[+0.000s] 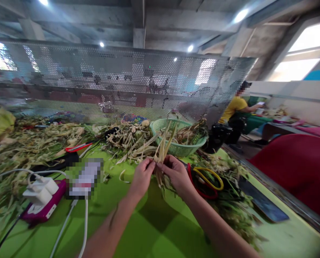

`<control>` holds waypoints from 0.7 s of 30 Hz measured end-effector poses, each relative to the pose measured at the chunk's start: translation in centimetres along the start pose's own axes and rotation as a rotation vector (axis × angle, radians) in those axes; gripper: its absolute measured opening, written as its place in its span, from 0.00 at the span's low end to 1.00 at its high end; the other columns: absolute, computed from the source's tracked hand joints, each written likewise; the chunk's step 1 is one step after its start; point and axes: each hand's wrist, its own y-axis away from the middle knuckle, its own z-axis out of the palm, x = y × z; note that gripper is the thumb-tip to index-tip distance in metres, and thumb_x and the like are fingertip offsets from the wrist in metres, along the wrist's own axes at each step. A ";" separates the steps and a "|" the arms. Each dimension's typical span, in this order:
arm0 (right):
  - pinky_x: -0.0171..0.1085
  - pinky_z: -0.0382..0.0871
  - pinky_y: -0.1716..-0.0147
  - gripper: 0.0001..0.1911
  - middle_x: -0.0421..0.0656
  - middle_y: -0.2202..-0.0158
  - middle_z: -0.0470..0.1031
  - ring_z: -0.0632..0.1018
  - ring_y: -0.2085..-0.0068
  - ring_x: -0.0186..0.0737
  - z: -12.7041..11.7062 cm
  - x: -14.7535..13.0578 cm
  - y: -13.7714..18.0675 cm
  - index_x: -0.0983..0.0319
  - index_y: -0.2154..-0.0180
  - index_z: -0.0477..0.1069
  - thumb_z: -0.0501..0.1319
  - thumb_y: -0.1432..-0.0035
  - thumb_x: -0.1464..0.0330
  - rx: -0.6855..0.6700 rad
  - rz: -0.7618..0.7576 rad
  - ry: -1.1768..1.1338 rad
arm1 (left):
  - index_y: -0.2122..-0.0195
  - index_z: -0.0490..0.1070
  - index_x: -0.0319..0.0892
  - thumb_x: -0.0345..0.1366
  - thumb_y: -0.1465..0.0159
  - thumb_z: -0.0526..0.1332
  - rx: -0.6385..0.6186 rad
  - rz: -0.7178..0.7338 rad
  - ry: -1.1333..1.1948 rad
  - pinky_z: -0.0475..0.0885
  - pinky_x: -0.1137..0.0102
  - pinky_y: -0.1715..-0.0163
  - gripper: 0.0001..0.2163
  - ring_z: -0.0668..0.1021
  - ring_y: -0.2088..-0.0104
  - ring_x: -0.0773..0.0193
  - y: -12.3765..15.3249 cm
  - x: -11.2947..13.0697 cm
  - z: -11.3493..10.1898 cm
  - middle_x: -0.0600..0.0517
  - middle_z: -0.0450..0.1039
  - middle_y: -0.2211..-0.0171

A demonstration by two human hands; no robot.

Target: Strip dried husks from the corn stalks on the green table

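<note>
Over the green table [154, 222] my left hand [141, 177] and my right hand [177, 173] meet around a bunch of pale dried leaf strips [162, 148]. Both hands are closed in a pinch on the strips, which fan upward from my fingers. Just behind stands a green plastic basket [176, 147] holding more strips and scraps.
Scissors with red and yellow handles [207, 179] lie right of my right hand, a dark phone [262, 204] further right. Heaps of dried leaves [28, 143] cover the left. A pink power strip with white chargers [42, 197] sits front left. A perforated metal screen [122, 82] backs the table; a seated person [236, 107] works beyond.
</note>
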 end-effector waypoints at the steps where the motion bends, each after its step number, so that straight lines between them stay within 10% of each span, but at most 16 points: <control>1: 0.34 0.64 0.72 0.17 0.36 0.75 0.69 0.68 0.73 0.33 0.0 0.1 0.0 0.60 0.71 0.69 0.71 0.58 0.59 -0.003 -0.002 0.003 | 0.65 0.70 0.42 0.41 0.37 0.55 -0.004 0.001 0.011 0.68 0.69 0.61 0.10 0.73 0.64 0.61 0.0 0.0 0.0 0.50 0.73 0.67; 21: 0.37 0.68 0.66 0.14 0.39 0.70 0.73 0.73 0.69 0.37 0.2 1.1 -0.2 0.59 0.64 0.70 0.68 0.52 0.62 -0.166 -0.040 0.021 | 0.64 0.68 0.42 0.40 0.38 0.56 0.056 -0.021 0.049 0.68 0.71 0.64 0.08 0.73 0.66 0.63 0.2 0.2 -0.7 0.51 0.74 0.66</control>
